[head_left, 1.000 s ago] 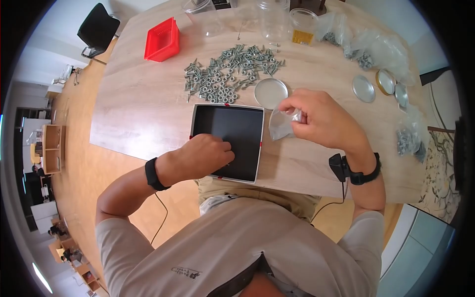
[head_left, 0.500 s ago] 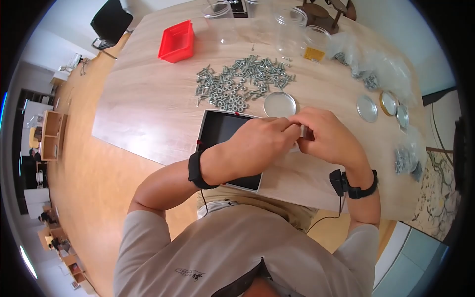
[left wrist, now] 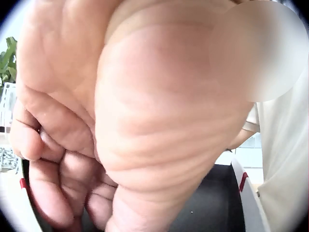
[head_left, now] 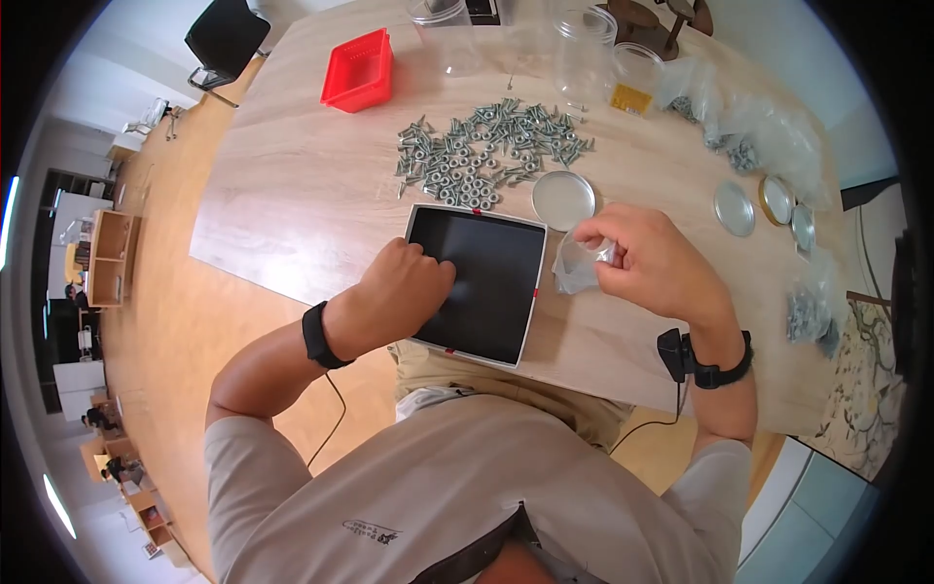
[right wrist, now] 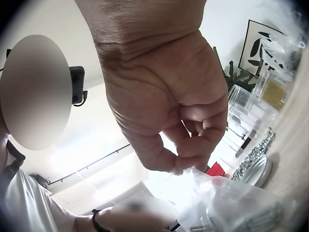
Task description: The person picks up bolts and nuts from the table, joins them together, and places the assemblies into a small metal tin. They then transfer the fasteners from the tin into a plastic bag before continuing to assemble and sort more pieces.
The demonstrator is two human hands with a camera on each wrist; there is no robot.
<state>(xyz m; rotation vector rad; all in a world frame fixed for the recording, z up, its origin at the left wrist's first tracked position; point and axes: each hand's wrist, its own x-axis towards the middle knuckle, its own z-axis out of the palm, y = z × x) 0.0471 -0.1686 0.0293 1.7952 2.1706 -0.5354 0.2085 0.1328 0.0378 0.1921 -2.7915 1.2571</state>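
My left hand is over the left side of a shallow black-lined box with a white rim. Its fingers are curled in the left wrist view; the thumb points down and its tip is out of frame, so I cannot tell whether it holds anything. To the right of the box, my right hand pinches a clear plastic bag by its top. Metallic pieces show low in the bag in the right wrist view. A round metal lid lies just beyond the bag.
Beyond the box spreads a pile of screws and nuts. A red basket stands at the far left, clear jars at the back. Bags of hardware lie along the right, with several metal lids near them.
My left hand came out of the box to the bag at my right hand, then moved back left over the box. The right hand keeps its pinch on the bag.
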